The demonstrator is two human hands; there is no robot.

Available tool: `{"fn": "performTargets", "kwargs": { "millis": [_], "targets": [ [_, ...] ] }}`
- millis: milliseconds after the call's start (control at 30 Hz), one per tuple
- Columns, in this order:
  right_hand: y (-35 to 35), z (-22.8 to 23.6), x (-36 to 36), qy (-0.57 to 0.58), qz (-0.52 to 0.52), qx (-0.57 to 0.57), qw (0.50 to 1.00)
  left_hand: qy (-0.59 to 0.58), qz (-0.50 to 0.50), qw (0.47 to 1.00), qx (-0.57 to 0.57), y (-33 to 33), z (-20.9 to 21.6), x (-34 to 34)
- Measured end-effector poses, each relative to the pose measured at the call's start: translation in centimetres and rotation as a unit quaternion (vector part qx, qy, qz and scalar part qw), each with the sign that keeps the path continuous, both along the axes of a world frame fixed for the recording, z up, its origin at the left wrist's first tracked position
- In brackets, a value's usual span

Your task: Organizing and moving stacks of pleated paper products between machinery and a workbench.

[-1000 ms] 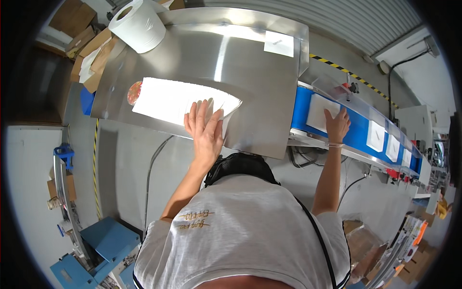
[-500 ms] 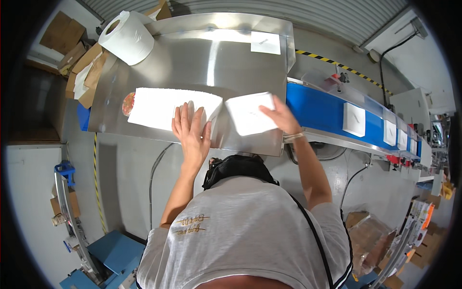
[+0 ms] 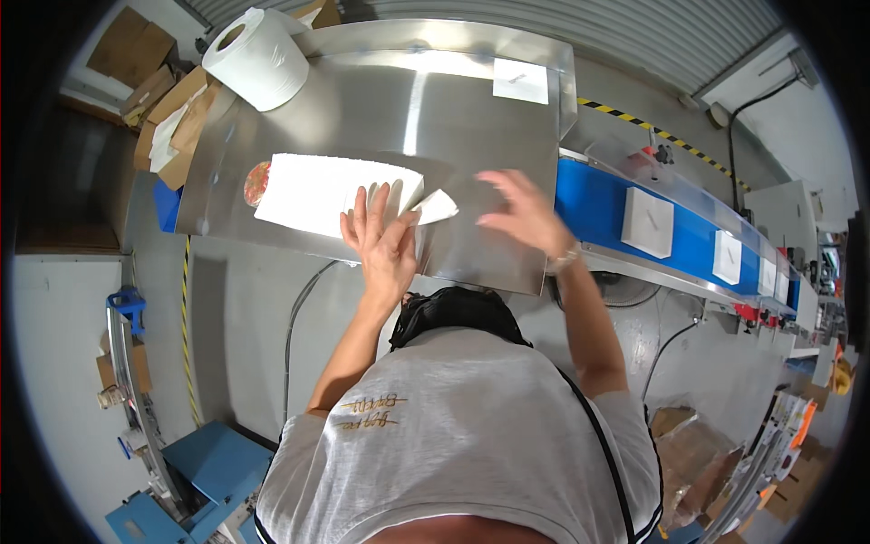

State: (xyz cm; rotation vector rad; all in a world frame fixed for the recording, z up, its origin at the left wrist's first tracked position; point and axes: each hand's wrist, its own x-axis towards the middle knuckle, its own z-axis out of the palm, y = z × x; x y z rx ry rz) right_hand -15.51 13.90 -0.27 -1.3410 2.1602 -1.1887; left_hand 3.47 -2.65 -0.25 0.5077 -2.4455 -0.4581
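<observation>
The left hand [image 3: 388, 258] lies on a long row of thin white paper-like pieces [image 3: 313, 192], packed close together. The row is on the shiny grey metal worktop [image 3: 344, 109], near its front edge. The fingers of this hand are spread over the row. I cannot tell if its grip pinches anything. One white piece [image 3: 438, 207] leans out at the right end of the row, by the thumb.

The right hand [image 3: 533, 218] is over the right side of the worktop, apart from the row. Its grip is loose and holds nothing, with the thumb and fingers wide apart. It looks a bit blurry.

A round red patterned thing [image 3: 256, 184] is just beside the left end of the row. A big white roll [image 3: 265, 68] stands at the back left corner. A flat white square [image 3: 520, 82] lies at the back right.

To the right of the worktop is a long blue belt [image 3: 591, 204]. A white square pack [image 3: 649, 222] lies on it, with more white packs [image 3: 727, 257] farther along.
</observation>
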Motion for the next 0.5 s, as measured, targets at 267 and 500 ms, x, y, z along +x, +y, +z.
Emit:
{"fn": "performTargets", "kwargs": {
  "millis": [267, 500],
  "targets": [
    [-1.0, -4.8, 0.2, -0.284, -0.065, -0.108, 0.950, -0.006, 0.029, 0.999, 0.016, -1.7, 0.5, 0.5],
    [12.1, -7.8, -9.1, -0.010, -0.458, 0.101, 0.883, 0.027, 0.028, 0.999, -0.009, -1.9, -0.3, 0.1]
  ]
}}
